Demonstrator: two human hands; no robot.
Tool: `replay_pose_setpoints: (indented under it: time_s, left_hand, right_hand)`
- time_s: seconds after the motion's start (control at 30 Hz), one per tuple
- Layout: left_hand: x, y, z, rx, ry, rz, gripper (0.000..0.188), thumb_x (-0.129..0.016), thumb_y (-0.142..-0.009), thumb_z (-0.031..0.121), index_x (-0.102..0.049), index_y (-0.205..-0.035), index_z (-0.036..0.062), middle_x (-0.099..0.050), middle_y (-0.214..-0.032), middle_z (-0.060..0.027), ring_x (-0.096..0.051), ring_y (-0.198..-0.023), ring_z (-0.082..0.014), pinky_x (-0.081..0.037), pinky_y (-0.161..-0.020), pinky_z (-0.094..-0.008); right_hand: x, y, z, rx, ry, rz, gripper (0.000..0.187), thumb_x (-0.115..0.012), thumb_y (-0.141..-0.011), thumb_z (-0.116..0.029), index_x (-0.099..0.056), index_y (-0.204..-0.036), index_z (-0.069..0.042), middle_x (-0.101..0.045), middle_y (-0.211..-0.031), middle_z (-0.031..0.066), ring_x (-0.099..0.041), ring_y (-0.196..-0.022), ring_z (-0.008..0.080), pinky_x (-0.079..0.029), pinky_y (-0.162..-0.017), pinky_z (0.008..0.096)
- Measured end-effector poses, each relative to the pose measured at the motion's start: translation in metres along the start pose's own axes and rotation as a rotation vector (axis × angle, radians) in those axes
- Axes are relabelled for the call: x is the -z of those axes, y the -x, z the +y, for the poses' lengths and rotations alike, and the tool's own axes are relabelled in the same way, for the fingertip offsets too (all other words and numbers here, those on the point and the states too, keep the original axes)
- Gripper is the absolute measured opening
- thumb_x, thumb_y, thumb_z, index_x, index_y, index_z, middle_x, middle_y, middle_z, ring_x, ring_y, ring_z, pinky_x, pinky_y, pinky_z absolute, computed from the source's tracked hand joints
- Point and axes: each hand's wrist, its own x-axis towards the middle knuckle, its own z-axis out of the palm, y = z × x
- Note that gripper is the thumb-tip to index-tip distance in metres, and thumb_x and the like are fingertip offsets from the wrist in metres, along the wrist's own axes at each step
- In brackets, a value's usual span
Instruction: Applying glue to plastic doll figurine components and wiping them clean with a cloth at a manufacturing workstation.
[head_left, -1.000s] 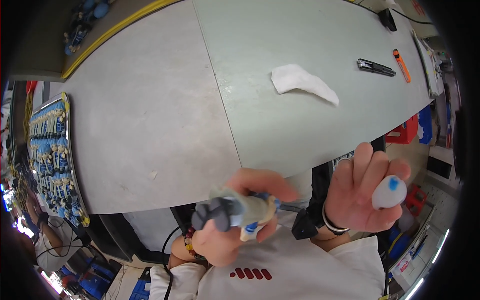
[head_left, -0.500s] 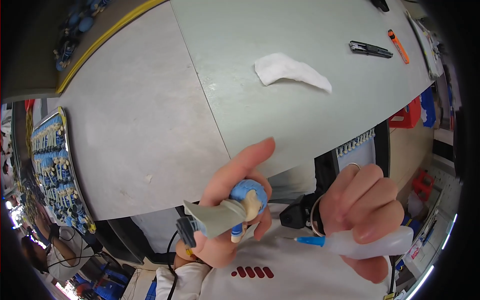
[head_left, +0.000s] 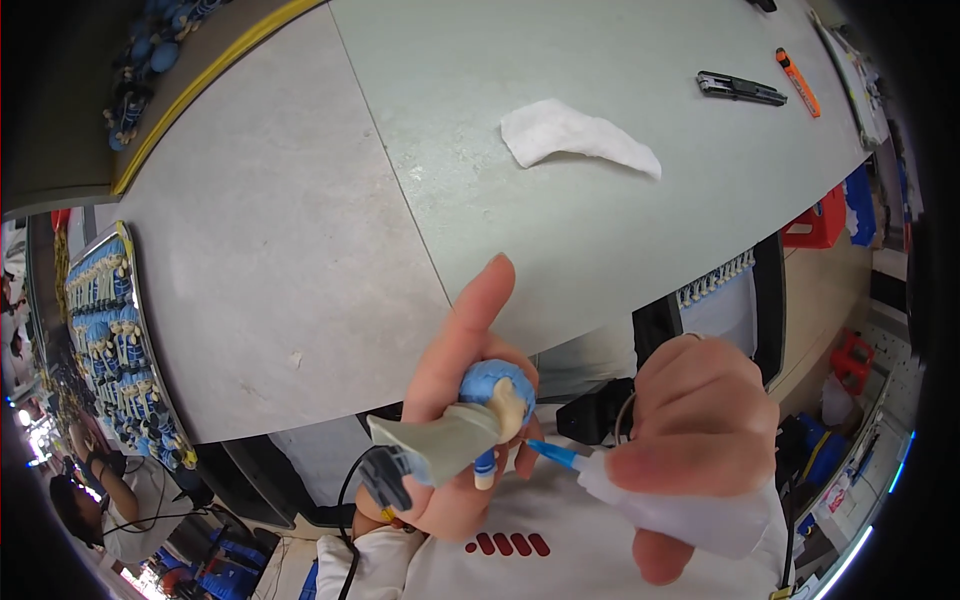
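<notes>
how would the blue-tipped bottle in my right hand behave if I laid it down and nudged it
The bottle would probably roll, since its body looks rounded. It seems likely to give when squeezed, as its translucent wall looks like soft plastic. The slender blue tip could be easiest to damage.

Even light fills the tabletop (head_left: 270, 220) (a strip light (head_left: 862, 542) glares lower right), its edges visibly bowed.

Grey table (head_left: 270, 230) (white cloth (head_left: 570, 132) on top)
</notes>
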Motion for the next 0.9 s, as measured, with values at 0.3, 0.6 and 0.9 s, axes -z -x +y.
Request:
replay_pose_setpoints:
  time_s: [0.3,0.6,0.9]
  left_hand:
    - [-0.017,-0.001,-0.005,-0.153,-0.266,0.236,0.076,-0.061,-0.071,0.029,-0.016,-0.125,-0.0006,-0.044,-0.063,-0.0024,-0.042,-0.046,-0.0035,-0.04,-0.035,-0.0156]
    - [0.006,-0.001,0.003,-0.066,-0.277,-0.185,0.063,-0.048,-0.078,0.015,-0.011,-0.128,0.0064,-0.046,-0.082,-0.0056,-0.046,-0.068,-0.0083,-0.043,-0.058,-0.0199]
    - [0.015,-0.001,-0.014,-0.233,-0.074,-0.319,0.023,-0.047,-0.078,0.01,-0.041,-0.094,-0.005,-0.041,-0.101,-0.0201,-0.051,-0.073,-0.0157,-0.045,-0.065,-0.0276]
  right_hand:
    - [-0.004,-0.004,-0.012,-0.077,0.137,-0.001,0.048,-0.059,-0.066,-0.049,-0.058,-0.075,-0.001,-0.047,-0.057,0.0033,-0.041,-0.047,0.0134,-0.028,-0.037,0.0215]
    - [0.008,-0.001,0.005,-0.035,-0.03,-0.13,0.047,-0.056,-0.07,-0.046,-0.056,-0.073,0.001,-0.046,-0.053,0.0038,-0.041,-0.046,0.0138,-0.028,-0.036,0.022]
    - [-0.006,0.002,0.008,-0.071,-0.297,0.357,0.039,-0.043,-0.078,-0.042,-0.046,-0.069,-0.004,-0.038,-0.058,0.0007,-0.035,-0.051,0.011,-0.025,-0.043,0.0212]
